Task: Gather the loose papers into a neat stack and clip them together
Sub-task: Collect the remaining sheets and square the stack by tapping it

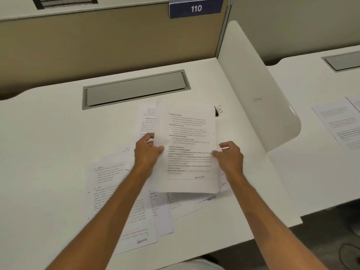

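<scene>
A small stack of printed papers [188, 137] is held up off the white desk [48, 137] at its middle. My left hand [148, 151] grips the stack's left edge, and my right hand [230, 154] grips its right edge. More loose printed sheets [109, 188] lie spread on the desk under and left of the stack, with others [183, 203] poking out below it. Another sheet [147, 117] lies behind the stack's left side. A black binder clip [217, 111] rests on the desk just beyond the stack's top right corner.
A grey cable-tray lid [136, 89] is set into the desk behind the papers. A white curved divider [259, 90] stands at the right edge. The neighbouring desk [303, 75] carries other printed sheets [339, 123]. A beige partition [97, 39] with a "110" sign [195, 8] closes the back.
</scene>
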### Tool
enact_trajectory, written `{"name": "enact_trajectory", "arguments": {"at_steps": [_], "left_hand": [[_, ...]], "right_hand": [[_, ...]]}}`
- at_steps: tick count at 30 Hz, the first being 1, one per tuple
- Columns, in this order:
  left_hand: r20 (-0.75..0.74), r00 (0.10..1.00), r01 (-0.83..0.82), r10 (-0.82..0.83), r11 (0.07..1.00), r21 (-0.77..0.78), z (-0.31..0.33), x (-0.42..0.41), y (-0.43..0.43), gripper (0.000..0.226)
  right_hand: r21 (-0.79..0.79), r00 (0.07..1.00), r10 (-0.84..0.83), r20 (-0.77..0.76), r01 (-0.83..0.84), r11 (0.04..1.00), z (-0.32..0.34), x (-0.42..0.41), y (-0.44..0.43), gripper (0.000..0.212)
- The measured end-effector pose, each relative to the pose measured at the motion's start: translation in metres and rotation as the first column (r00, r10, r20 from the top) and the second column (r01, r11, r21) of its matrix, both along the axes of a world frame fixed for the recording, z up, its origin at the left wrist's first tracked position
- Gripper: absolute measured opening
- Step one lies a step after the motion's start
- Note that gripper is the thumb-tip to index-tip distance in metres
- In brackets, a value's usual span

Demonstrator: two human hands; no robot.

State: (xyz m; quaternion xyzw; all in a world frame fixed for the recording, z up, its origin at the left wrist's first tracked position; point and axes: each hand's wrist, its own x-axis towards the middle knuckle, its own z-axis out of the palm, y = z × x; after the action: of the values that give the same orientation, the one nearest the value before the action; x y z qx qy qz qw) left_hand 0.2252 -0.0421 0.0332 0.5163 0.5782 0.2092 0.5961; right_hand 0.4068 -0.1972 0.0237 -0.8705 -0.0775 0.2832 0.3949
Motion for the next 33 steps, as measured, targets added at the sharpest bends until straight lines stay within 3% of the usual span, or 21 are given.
{"name": "enact_trajectory", "arguments": {"at_steps": [4, 7, 12, 17, 19, 20, 21, 25, 30, 33], "left_hand": [[-0.033, 0.999, -0.011, 0.009, 0.998, -0.059, -0.008, -0.008, 0.039, 0.035], [-0.104, 0.995, -0.002, -0.005, 0.998, -0.064, -0.019, -0.016, 0.063, 0.035], [-0.268, 0.961, 0.091, -0.072, 0.994, 0.059, -0.025, -0.025, 0.094, 0.04], [-0.5, 0.863, 0.215, -0.075, 0.949, 0.23, -0.025, -0.022, 0.107, 0.028], [-0.532, 0.843, 0.217, -0.073, 0.952, 0.214, -0.027, -0.02, 0.111, 0.028], [-0.537, 0.838, 0.234, -0.096, 0.952, 0.196, -0.029, -0.019, 0.112, 0.027], [-0.531, 0.839, 0.244, -0.117, 0.954, 0.176, -0.029, -0.018, 0.111, 0.027], [-0.437, 0.895, 0.155, -0.085, 0.98, 0.125, -0.031, -0.013, 0.111, 0.025], [-0.39, 0.919, 0.073, -0.052, 0.997, 0.039, -0.03, -0.01, 0.111, 0.042], [-0.388, 0.92, 0.08, -0.055, 0.996, 0.048, -0.032, -0.013, 0.109, 0.031]], "right_hand": [[-0.207, 0.968, 0.138, 0.208, -0.095, 0.974, -0.004, -0.011, 0.027, 0.046], [-0.23, 0.901, 0.222, 0.374, -0.141, 0.963, -0.003, -0.022, 0.04, 0.044], [-0.153, 0.954, 0.269, 0.131, -0.248, 0.957, -0.009, -0.034, 0.067, 0.043], [-0.158, 0.986, 0.163, -0.041, -0.168, 0.973, -0.012, -0.039, 0.087, 0.055], [-0.155, 0.989, 0.11, -0.094, -0.124, 0.98, -0.014, -0.038, 0.095, 0.035], [-0.163, 0.99, 0.083, -0.111, -0.1, 0.982, -0.013, -0.037, 0.099, 0.02], [-0.158, 0.991, 0.059, -0.123, -0.078, 0.984, -0.014, -0.036, 0.103, 0.018], [-0.169, 0.987, 0.038, -0.158, -0.065, 0.983, -0.013, -0.036, 0.113, 0.023], [-0.145, 0.984, -0.012, -0.179, -0.014, 0.989, -0.014, -0.037, 0.113, 0.027], [-0.121, 0.976, -0.059, -0.21, 0.033, 0.992, -0.015, -0.036, 0.113, 0.025]]}}
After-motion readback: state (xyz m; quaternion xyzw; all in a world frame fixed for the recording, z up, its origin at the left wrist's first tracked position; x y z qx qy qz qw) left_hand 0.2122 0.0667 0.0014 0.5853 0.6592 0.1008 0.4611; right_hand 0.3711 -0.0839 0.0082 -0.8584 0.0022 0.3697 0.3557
